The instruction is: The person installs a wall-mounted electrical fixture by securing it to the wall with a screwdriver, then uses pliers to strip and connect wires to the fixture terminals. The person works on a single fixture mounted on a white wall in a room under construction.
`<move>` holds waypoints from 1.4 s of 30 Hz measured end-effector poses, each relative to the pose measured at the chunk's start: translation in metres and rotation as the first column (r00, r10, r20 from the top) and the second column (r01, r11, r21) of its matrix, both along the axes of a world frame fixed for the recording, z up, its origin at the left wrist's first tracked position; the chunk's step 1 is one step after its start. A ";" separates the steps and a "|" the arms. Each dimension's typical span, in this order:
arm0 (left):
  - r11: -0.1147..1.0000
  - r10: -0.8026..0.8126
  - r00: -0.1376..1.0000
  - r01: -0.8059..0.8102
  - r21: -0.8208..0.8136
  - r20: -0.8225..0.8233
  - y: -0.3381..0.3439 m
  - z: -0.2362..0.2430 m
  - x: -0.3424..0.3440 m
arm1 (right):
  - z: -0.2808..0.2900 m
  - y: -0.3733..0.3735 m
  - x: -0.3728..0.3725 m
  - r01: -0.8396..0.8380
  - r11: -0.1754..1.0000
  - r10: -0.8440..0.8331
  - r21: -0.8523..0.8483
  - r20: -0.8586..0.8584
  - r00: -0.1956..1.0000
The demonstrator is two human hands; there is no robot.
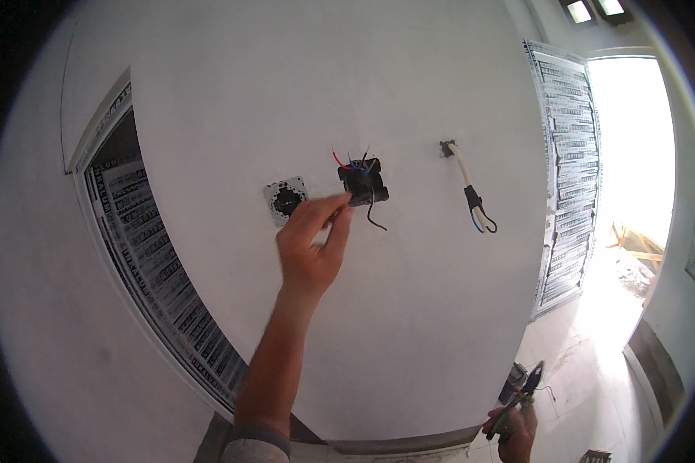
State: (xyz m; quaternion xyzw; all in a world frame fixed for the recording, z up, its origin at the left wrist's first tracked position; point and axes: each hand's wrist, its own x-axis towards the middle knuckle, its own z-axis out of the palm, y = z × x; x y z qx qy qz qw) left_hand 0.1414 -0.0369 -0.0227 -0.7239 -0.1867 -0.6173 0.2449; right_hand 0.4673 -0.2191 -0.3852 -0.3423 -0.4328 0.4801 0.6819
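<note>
White wall (301, 92): black socket box (363, 182) w/ loose wires; L hand (310, 241) pinching a wire at box. R hand (515, 434), low, clenched on pliers (520, 396). Cable stub (471, 193) nearby.

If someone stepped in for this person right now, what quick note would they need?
Left hand: raised to the wall, fingers pinching at the lower left edge of the open wall box.
Right hand: low, by the floor, gripping pliers.
Box: red, blue and black wires stick out loose; one black wire hangs below.
Left of it, a round box, uncovered. Right of it, a white cable dangles from a hole.
Done: boxes set in the wall. Left: no wire joined, no cover fitted.
</note>
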 end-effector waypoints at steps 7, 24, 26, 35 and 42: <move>0.996 0.053 0.994 -0.059 0.060 0.099 0.057 0.018 0.045 | 0.003 -0.039 -0.019 -0.095 0.988 0.093 -0.125 -0.014 0.996; 0.972 0.128 0.980 -0.154 0.175 0.154 0.070 0.022 0.045 | 0.219 -0.031 0.028 0.330 0.944 -0.166 -0.025 0.826 0.539; 0.964 0.167 0.975 -0.192 0.183 0.144 0.071 0.021 0.048 | 0.264 -0.025 0.022 0.195 0.962 -0.267 0.191 0.807 0.527; 0.931 0.196 0.964 -0.241 0.274 0.181 0.084 0.026 0.034 | 0.442 0.031 -0.066 0.259 0.893 -0.351 0.367 0.930 -0.109; 0.976 0.066 0.992 -0.087 0.200 0.111 0.080 0.032 0.036 | 0.466 0.101 -0.069 0.184 0.856 -0.422 0.482 0.859 -0.290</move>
